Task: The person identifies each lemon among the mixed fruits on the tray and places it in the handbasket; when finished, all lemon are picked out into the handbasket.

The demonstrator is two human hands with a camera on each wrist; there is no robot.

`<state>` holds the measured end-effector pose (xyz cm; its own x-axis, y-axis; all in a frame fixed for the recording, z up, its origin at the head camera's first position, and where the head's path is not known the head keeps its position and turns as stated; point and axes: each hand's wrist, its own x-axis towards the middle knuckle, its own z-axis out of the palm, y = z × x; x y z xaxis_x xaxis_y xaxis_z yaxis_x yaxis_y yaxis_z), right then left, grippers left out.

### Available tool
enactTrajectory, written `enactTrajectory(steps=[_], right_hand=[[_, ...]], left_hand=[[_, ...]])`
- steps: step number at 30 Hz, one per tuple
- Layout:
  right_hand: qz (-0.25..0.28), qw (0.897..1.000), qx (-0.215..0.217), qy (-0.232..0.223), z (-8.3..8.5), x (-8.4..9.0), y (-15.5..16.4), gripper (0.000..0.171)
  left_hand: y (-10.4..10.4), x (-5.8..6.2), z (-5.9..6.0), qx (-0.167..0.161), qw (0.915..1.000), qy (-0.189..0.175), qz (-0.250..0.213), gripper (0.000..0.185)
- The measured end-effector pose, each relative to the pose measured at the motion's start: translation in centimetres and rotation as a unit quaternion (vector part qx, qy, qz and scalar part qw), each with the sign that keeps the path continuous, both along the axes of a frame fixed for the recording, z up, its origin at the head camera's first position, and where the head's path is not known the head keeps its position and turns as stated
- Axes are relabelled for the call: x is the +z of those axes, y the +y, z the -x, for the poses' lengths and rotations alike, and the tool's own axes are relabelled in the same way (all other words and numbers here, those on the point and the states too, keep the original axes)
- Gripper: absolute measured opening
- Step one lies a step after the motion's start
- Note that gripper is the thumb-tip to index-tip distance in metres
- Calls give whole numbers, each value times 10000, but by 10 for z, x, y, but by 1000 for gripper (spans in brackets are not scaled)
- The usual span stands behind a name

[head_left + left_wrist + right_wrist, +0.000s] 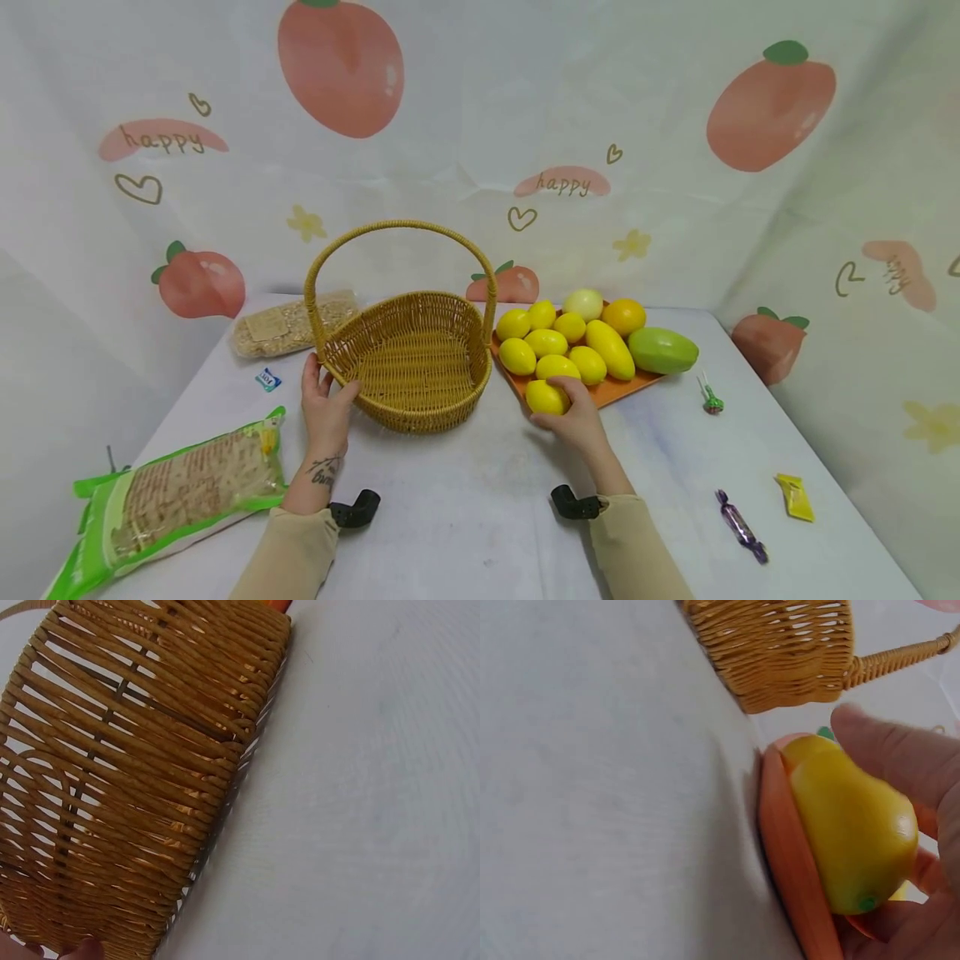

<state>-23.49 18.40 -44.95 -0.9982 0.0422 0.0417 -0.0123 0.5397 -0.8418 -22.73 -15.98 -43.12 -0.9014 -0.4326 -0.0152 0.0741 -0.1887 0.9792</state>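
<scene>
An open wicker basket (416,367) with a tall arched handle stands left of centre in the head view. My left hand (327,417) holds its left side, thumb over the rim and fingers against the outer wall. At the front of an orange tray (628,388), my right hand (577,421) grips a yellow lemon (546,398). In the right wrist view, this lemon (855,832) leans against the tray's edge (791,862), with the thumb on one side and curled fingers on the other. Several more lemons (546,342) lie behind it on the tray.
Also on the tray are a long yellow fruit (609,350), an orange (624,317), a pale round fruit (582,304) and a green papaya-like fruit (663,350). A lollipop (712,404) and wrapped candies (741,527) lie right; two bags (198,483) lie left.
</scene>
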Motion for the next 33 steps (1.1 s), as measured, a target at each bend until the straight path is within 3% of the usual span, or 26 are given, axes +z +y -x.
enactTrajectory(steps=[4, 12, 16, 19, 26, 33], right_hand=[[-54, 9999, 8, 118, 0, -3, -2, 63], [213, 9997, -42, -72, -2, -2, -1, 63], [737, 9972, -52, -99, -5, 6, 0, 61], [1318, 9913, 11, -51, -7, 16, -2, 60], [2561, 9652, 515, 99, -11, 44, -23, 60], [2841, 9487, 1380, 139, -4, 76, -61, 58]], left_hand=[[0, 0, -1, -26, 10000, -21, 87, 86], [-1, -1, -3, -45, 10000, -40, 53, 87], [-1, -1, -1, -43, 9999, -42, 102, 87], [-2, -1, 1, -74, 9999, -10, 129, 87], [-3, -2, 2, -176, 9995, 32, 254, 85], [-6, -5, 0, -218, 9995, 81, 230, 86]])
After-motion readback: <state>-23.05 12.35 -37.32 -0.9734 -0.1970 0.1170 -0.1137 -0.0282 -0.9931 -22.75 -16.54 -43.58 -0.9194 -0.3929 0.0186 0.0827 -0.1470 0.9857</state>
